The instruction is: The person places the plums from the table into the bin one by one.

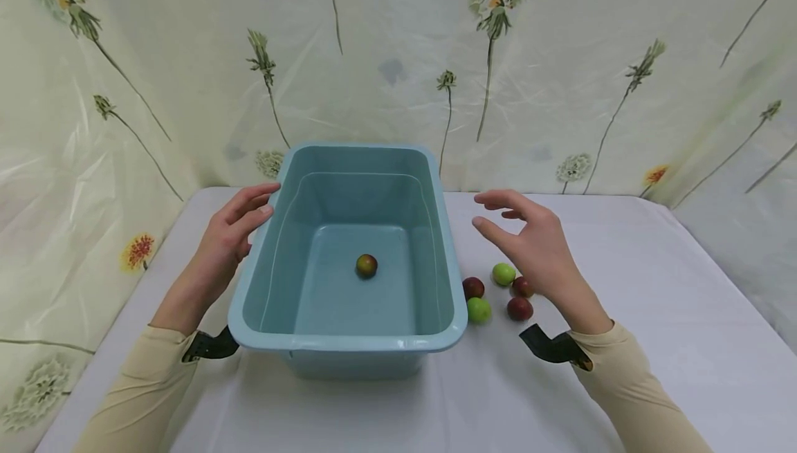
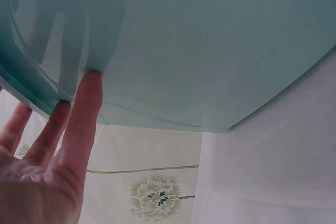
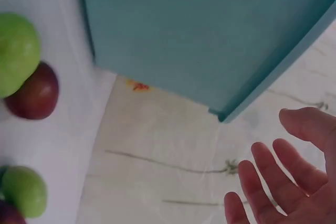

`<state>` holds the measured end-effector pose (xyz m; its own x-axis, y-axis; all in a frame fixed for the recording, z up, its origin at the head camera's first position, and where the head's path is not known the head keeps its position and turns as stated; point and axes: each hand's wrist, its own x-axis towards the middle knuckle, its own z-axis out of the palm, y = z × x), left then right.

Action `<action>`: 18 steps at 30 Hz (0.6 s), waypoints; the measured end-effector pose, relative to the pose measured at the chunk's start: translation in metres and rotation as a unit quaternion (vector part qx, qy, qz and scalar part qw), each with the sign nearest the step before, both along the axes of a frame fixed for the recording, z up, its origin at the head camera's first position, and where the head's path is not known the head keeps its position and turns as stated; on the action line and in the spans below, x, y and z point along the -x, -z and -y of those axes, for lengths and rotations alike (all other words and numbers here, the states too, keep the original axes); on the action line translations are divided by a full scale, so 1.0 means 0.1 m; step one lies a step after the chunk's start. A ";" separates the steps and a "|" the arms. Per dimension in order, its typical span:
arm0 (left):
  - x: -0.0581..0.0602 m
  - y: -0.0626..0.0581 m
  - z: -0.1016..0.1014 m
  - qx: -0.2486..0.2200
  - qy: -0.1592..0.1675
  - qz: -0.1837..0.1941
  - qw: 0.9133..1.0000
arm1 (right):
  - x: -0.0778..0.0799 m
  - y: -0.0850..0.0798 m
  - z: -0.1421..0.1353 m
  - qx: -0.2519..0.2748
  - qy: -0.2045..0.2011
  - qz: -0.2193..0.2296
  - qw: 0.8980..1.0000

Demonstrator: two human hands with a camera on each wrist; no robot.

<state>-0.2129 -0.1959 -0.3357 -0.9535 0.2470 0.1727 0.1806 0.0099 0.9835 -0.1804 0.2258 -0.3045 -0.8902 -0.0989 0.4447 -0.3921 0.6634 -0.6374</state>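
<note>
Pale-blue rectangular basin, rounded corners, open top, upright on bench; reddish-green fruit on its floor near middle; two green fruits, three dark red fruits clustered outside, its 3-to-4 o'clock
</note>
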 end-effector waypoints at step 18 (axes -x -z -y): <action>-0.02 -0.01 0.00 0.011 -0.006 -0.001 1.000 | -0.17 0.23 -0.52 -0.012 0.082 0.017 0.996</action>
